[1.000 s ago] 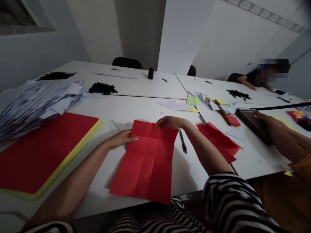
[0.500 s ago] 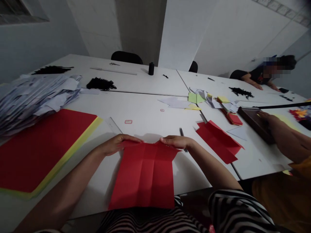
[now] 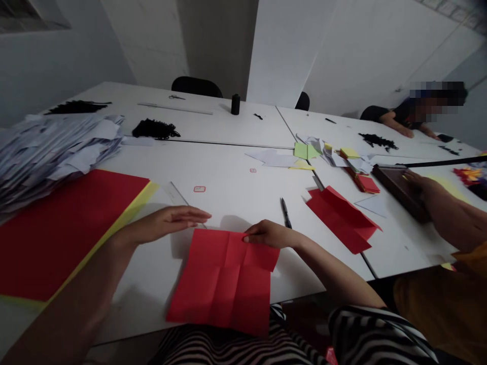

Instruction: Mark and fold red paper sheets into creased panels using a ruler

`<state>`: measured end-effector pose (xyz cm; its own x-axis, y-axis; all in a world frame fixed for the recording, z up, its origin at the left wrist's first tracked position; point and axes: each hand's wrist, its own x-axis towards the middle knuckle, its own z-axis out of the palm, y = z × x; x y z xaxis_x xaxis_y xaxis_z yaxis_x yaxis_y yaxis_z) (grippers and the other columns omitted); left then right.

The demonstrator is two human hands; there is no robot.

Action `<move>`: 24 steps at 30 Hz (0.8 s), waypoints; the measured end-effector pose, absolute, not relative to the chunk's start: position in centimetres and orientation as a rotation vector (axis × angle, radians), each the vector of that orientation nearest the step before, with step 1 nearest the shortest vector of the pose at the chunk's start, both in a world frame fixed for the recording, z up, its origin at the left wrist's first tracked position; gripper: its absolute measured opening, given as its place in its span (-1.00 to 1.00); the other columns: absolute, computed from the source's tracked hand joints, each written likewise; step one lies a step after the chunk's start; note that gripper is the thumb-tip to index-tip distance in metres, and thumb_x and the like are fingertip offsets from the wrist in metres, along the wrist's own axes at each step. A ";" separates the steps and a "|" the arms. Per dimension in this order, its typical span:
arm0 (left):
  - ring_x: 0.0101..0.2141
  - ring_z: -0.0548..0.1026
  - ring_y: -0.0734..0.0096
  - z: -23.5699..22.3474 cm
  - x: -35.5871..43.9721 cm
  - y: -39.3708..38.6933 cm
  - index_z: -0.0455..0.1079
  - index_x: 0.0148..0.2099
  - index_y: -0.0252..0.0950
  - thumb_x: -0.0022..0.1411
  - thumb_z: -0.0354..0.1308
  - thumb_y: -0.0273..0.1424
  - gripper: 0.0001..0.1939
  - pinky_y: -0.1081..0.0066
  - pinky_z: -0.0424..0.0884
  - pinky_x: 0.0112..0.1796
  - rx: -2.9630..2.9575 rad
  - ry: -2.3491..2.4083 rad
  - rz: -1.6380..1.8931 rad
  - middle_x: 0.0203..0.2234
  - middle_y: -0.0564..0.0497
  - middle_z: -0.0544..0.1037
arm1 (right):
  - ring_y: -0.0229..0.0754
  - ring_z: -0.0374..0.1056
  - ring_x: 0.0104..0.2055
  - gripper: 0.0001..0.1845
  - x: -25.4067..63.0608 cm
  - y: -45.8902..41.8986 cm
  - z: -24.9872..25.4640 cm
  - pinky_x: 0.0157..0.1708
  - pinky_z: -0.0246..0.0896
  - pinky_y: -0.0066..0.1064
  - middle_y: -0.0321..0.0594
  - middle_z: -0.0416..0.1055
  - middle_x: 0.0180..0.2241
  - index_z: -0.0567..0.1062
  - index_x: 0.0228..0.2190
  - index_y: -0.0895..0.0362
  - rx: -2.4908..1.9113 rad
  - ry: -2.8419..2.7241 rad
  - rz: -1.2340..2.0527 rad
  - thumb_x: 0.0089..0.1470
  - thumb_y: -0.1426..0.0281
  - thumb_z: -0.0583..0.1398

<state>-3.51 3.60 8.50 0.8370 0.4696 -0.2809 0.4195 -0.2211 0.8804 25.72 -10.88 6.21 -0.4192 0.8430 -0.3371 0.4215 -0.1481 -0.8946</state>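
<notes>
A creased red paper sheet (image 3: 224,281) lies on the white table (image 3: 236,177) in front of me, its top part folded toward me. My right hand (image 3: 264,234) presses on its top fold with fingers curled down. My left hand (image 3: 173,221) hovers flat just left of the sheet's top corner, fingers stretched out, holding nothing.
A stack of red and yellow sheets (image 3: 64,228) lies at the left under a heap of white paper scraps (image 3: 53,152). A pen (image 3: 285,213) and a folded red sheet (image 3: 340,218) lie to the right. A co-worker's arm (image 3: 437,203) rests on a paper cutter (image 3: 399,190).
Both hands drew the sheet's far edge toward me and folded it over. The left hand then let go and opened flat beside the paper.
</notes>
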 end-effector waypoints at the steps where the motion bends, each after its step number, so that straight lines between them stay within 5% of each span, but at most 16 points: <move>1: 0.10 0.38 0.20 9.1 -3.5 3.6 0.42 0.10 -0.05 0.24 0.12 -0.12 -0.60 0.27 0.30 0.08 1.874 0.734 0.071 0.09 0.00 0.45 | -0.14 0.40 -0.21 -0.67 25.6 -11.0 6.3 -0.23 0.33 -0.33 -0.28 0.53 -0.20 0.58 -0.19 0.06 -1.431 -1.776 1.564 0.20 0.12 0.14; 10: -0.37 0.49 0.33 10.0 3.3 -1.4 0.54 -0.24 -0.18 0.25 0.04 -0.28 -0.75 0.43 0.27 -0.34 2.354 0.611 -0.050 -0.38 0.02 0.59 | -0.32 0.20 -0.49 -0.73 23.8 -10.9 7.5 -0.45 0.13 -0.46 -0.34 0.44 -0.48 0.59 -0.20 0.08 -1.521 -1.915 1.316 0.23 0.30 0.11; 18: -0.41 0.44 0.36 9.4 4.8 -2.5 0.49 -0.34 -0.23 0.19 0.03 -0.37 -0.80 0.43 0.17 -0.39 2.487 0.652 -0.012 -0.45 0.02 0.55 | -0.38 -0.09 -0.59 -0.68 23.2 -11.1 8.6 -0.58 -0.13 -0.46 -0.42 0.08 -0.67 0.44 -0.53 0.16 -1.626 -2.014 1.197 0.22 0.33 0.10; 24: -0.50 0.35 0.44 9.5 4.7 -2.8 0.40 -0.45 -0.27 0.15 0.01 -0.39 -0.81 0.43 0.10 -0.45 2.494 0.657 -0.026 -0.56 0.06 0.46 | -0.37 -0.05 -0.58 -0.65 23.4 -11.0 8.6 -0.57 -0.10 -0.46 -0.38 0.14 -0.64 0.43 -0.51 0.16 -1.632 -2.017 1.278 0.23 0.25 0.08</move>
<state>4.75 -2.76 9.53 0.8802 0.4491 -0.1537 0.4597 -0.7261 0.5113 23.37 -10.99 8.58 -0.3421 0.8839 -0.3188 0.6660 -0.0112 -0.7459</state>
